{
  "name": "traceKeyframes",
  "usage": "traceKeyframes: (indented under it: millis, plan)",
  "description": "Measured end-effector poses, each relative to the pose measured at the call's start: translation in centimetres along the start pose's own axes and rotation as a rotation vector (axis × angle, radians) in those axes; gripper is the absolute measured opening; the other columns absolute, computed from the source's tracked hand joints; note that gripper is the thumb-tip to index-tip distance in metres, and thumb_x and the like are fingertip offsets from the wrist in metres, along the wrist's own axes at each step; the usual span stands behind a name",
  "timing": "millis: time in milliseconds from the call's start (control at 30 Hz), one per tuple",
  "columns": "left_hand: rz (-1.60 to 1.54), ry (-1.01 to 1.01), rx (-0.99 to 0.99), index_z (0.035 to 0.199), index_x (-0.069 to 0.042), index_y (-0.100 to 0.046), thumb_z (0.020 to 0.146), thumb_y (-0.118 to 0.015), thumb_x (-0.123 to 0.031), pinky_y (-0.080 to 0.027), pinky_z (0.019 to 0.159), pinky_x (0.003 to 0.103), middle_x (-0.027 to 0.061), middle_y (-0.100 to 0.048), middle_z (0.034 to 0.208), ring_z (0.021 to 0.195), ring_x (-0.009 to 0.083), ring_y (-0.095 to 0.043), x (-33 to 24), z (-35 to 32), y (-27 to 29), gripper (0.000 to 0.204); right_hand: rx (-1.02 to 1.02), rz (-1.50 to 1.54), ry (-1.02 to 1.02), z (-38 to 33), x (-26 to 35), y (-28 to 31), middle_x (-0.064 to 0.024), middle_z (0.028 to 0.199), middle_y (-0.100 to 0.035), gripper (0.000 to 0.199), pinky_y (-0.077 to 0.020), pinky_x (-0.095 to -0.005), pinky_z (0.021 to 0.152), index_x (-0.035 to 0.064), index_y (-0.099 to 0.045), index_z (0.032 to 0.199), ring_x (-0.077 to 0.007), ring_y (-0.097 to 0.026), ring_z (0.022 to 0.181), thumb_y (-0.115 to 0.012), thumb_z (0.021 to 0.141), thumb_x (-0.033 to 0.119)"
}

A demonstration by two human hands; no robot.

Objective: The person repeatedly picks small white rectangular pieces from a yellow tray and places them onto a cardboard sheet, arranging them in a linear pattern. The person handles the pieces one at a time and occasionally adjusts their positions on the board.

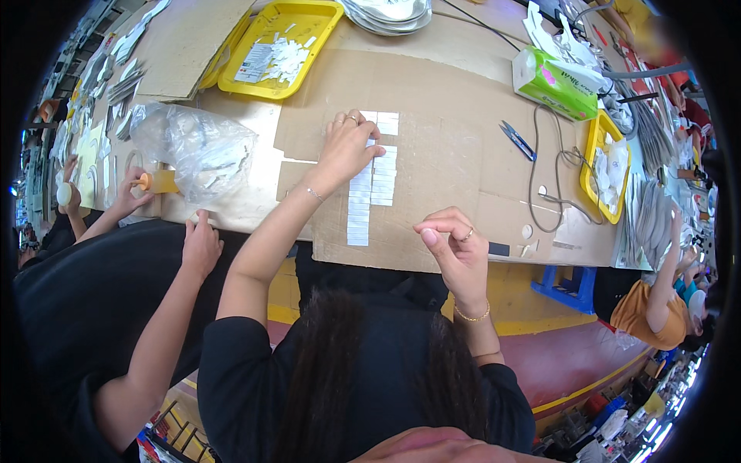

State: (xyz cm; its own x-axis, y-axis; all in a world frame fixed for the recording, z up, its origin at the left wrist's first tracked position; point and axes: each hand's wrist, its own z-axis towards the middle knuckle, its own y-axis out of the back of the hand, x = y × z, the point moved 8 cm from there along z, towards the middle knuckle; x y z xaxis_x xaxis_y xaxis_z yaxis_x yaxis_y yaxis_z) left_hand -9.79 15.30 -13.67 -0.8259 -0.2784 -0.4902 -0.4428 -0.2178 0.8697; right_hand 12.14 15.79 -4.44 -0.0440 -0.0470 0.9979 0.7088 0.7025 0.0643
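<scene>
Small white labels (359,208) lie edge to edge in two columns on a flat cardboard sheet (432,177). Over the upper part of the columns is my left hand (347,150), its fingers bent and the thumb and index fingertips close together on a white label. The hand covers part of the left column. My right hand (459,258) hovers above the cardboard's front edge, to the right of the labels. Its thumb and index finger come together in a pinch; whatever may be between them is too small to make out.
A yellow tray (320,19) of loose white labels stands at the back left. Beside a clear plastic bag (193,147), a co-worker's hand is near an orange bottle (160,182). Blue-handled snips (519,141), a cable (538,189), a green tissue pack (557,83) and another yellow tray (590,166) lie right.
</scene>
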Motion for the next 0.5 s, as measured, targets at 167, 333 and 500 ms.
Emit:
traceKeyframes:
  millis: [167,333,500]
  plan:
    - [-0.002,0.058,0.044,0.085,-0.009,-0.068,0.075,-0.078,-0.025,-0.039,0.092,0.042,0.0093,-0.06,0.103,0.105,0.0302,-0.052,0.3,0.1,-0.8,0.021,0.005,-0.033,0.004,0.3,-0.3,-0.1,-0.0079,0.088,-0.067,0.006,-0.0477,-0.0275,0.077,0.0018,-0.072,0.091,-0.0163,-0.063,0.084,-0.069,0.087,0.006]
    - [-0.02,0.09,0.043,0.08,-0.008,-0.068,0.075,-0.077,-0.023,-0.041,0.089,0.042,0.0116,-0.061,0.096,0.102,0.0321,-0.054,0.4,0.0,-1.2,0.018,0.08,-0.354,0.061,0.8,-0.8,-1.2,-0.0102,0.096,-0.066,0.011,-0.0466,-0.0317,0.085,0.0039,-0.071,0.096,-0.0235,-0.062,0.093,-0.07,0.087,0.01]
    - [-0.094,0.057,0.002,0.079,-0.004,-0.067,0.076,-0.076,-0.018,-0.046,0.082,0.042,0.0136,-0.066,0.086,0.088,0.032,-0.061,-0.3,0.1,-0.6,0.017,0.203,-0.692,0.04,0.3,-2.6,-2.5,-0.0165,0.122,-0.059,0.031,-0.0383,-0.0448,0.1,0.0089,-0.067,0.112,-0.0346,-0.054,0.115,-0.071,0.086,0.024]
